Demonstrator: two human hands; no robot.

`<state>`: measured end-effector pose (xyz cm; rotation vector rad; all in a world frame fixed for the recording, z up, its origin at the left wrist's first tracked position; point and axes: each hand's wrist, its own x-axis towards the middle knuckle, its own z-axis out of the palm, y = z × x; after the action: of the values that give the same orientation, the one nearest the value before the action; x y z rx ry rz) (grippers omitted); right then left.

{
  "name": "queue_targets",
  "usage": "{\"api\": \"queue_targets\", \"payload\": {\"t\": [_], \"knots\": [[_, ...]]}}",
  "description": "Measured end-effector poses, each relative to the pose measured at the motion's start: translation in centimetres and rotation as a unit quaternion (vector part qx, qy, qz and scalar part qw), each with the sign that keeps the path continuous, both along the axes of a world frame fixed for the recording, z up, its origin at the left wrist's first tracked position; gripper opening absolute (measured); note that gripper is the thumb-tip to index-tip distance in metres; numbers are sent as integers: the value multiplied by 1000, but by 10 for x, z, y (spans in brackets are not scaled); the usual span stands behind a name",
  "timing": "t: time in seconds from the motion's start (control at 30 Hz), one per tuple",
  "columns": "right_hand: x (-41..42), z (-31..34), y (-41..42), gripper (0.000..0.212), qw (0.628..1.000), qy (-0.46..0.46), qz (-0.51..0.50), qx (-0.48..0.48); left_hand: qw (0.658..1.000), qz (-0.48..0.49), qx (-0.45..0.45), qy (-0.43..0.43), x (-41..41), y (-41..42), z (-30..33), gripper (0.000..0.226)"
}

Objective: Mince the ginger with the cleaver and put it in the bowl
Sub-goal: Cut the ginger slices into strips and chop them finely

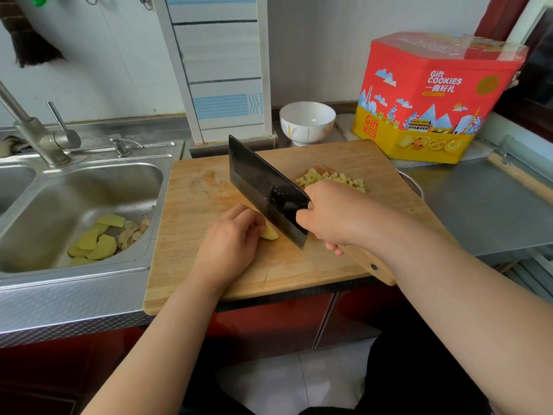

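Two bare forearms enter from the near edge and reach onto a wooden cutting board (209, 187) that lies on the counter, its left side overlapping the rim of a steel sink (89, 190). The left hand (229, 241), at the near-centre of the board, has its fingers curled down over a pale yellow piece of ginger (269, 233); only the right tip of the piece shows beyond the fingertips. The right hand (335, 214) grasps the cleaver (263, 187) where the blade meets the wooden handle, fingers wrapped round the handle and thumb against the dark blade face. The blade is tilted, its far corner raised toward the wall and its near lower corner just right of the ginger piece; whether the edge touches the board cannot be told. The handle end projects past the near edge of the board under the right forearm.

A small heap of chopped ginger (329, 179) lies on the far-right part of the board, partly hidden by the right hand. A white bowl (307, 122) stands on the counter just beyond the far edge of the board, apart from the heap. To its right is a red and yellow cookie tin (434, 97). Yellow peelings (98, 241) lie in the sink basin, and a faucet (36, 130) rises at the far left.
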<state>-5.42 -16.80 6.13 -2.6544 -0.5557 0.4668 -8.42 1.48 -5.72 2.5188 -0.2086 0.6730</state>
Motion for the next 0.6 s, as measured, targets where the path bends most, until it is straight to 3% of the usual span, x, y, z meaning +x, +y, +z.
{"api": "queue_targets", "payload": {"t": [0.1,0.37,0.6], "knots": [[-6,2,5,3,1000,2,-7,0,1000,-3,5,-5,-1,0,0,7],[-10,3,17,33,999,31,-28,-35,1000,-7,17,-3,0,0,0,4],[-2,3,28,40,995,64,-29,-74,1000,-9,27,2,1,1,-2,1]]}}
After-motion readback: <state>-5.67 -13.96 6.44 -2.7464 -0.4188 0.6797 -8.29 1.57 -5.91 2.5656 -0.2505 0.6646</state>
